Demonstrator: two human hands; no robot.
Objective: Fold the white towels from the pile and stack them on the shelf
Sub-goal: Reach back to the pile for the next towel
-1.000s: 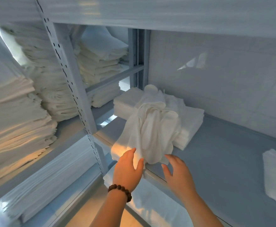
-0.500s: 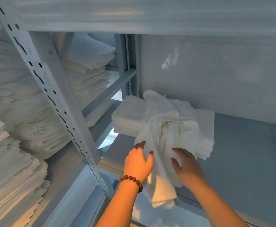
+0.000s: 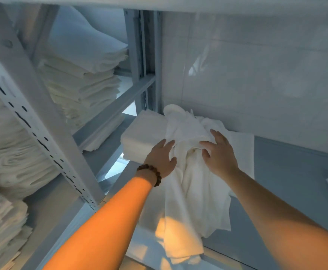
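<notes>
Two hands work one shelf [image 3: 295,191], the biggest thing in my view, its grey deck running from 6 o'clock back to the wall at 12.

Next in size is the loose white towel [image 3: 194,195]. It lies crumpled, with its long axis running roughly 12 to 6. The top end is bunched on the folded stack [image 3: 139,137] at the back-left corner, and the tail hangs past the shelf's front lip towards me. It is unfolded, so I judge the task is at the pick-up of this towel.

The stack sits at 11 o'clock from my hands, its near edge showing bare beside the bunch.

My left hand [image 3: 162,158] lies flat, fingers nearly straight, resting on the stack's edge at the towel's 9 o'clock side and gripping nothing. My right hand [image 3: 220,156] is spread on the bunch at its 3 o'clock side, fingers slightly bent and touching cloth but not closed on it. Both flank the same bunch, and the right sits further onto the cloth.

Smallest is the bead bracelet [image 3: 151,173] on my left wrist.
</notes>
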